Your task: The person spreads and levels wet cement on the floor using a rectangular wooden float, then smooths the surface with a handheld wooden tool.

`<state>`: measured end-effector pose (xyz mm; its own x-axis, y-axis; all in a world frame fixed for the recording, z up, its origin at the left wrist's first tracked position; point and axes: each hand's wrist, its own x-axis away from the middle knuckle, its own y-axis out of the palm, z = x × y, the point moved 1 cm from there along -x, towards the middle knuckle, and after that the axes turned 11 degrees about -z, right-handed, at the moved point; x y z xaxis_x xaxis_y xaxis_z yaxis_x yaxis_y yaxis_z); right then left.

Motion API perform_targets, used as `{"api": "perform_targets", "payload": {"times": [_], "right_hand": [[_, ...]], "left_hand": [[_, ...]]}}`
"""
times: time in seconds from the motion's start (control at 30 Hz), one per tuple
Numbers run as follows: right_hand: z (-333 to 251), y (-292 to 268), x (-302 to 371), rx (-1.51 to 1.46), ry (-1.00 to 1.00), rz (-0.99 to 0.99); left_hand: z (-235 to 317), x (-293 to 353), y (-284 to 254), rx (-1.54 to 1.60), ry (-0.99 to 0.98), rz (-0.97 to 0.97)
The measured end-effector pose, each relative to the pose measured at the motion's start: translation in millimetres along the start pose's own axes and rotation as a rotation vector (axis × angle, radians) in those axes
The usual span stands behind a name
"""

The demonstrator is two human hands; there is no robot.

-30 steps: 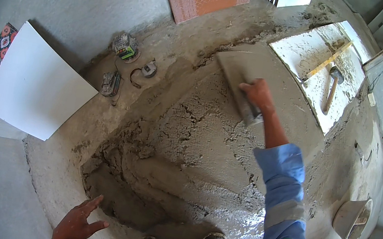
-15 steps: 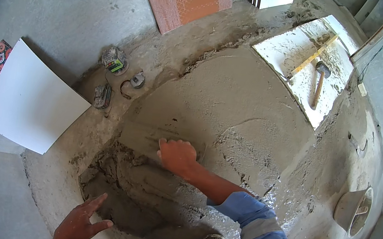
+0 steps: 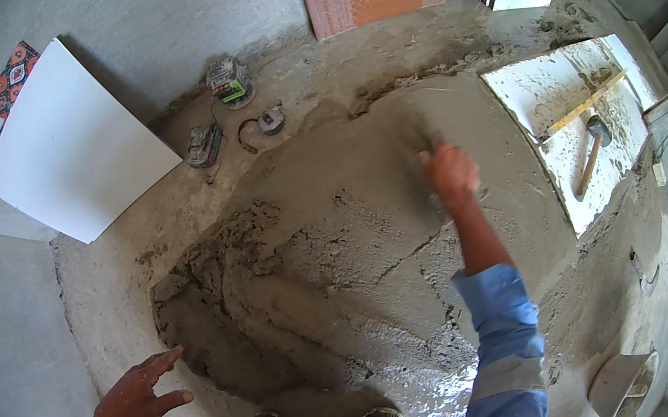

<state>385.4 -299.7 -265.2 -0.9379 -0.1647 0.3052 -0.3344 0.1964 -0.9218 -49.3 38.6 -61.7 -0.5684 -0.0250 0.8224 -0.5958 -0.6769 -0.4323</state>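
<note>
Wet grey mortar covers the floor in front of me, smooth toward the far side and lumpy near my boots. My right hand is closed on the handle of a flat plastering trowel, over the smooth far part of the mortar. The trowel's blade is smeared by motion and takes the mortar's colour, so its outline is hard to make out. My left hand hangs at the lower left with fingers apart, holding nothing, near the mortar's rough edge.
A white tile at the far right carries a mallet and a yellow straightedge. A bucket stands right. Left are a white panel, a dusty power tool, a battery and a tape measure.
My right hand has swept the trowel forward and to the right, from the near mortar to its far part. My left hand stays about where it was. The view has shifted slightly.
</note>
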Motion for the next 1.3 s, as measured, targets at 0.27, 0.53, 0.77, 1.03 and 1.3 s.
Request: {"api": "perform_targets", "payload": {"times": [0.27, 0.53, 0.77, 1.03, 1.3], "right_hand": [[21.1, 8.8, -30.5, -0.332, 0.099, -0.044], [-116.8, 57.1, 82.6, -0.359, -0.215, -0.343], [-110.8, 58.9, 103.6, -0.048, -0.466, -0.26], [0.0, -10.8, -16.6, -0.037, 0.092, -0.084], [57.5, -36.9, -48.0, -0.167, 0.267, 0.076]], "left_hand": [[0.5, 7.6, -0.6, 0.016, -0.001, 0.016], [23.5, -11.5, -7.2, -0.094, 0.116, 0.022], [15.6, -5.5, -6.2, -0.053, 0.095, 0.021], [-5.7, 1.3, 1.2, 0.036, 0.032, 0.048], [-7.8, 10.1, 4.0, 0.066, 0.097, 0.186]]}}
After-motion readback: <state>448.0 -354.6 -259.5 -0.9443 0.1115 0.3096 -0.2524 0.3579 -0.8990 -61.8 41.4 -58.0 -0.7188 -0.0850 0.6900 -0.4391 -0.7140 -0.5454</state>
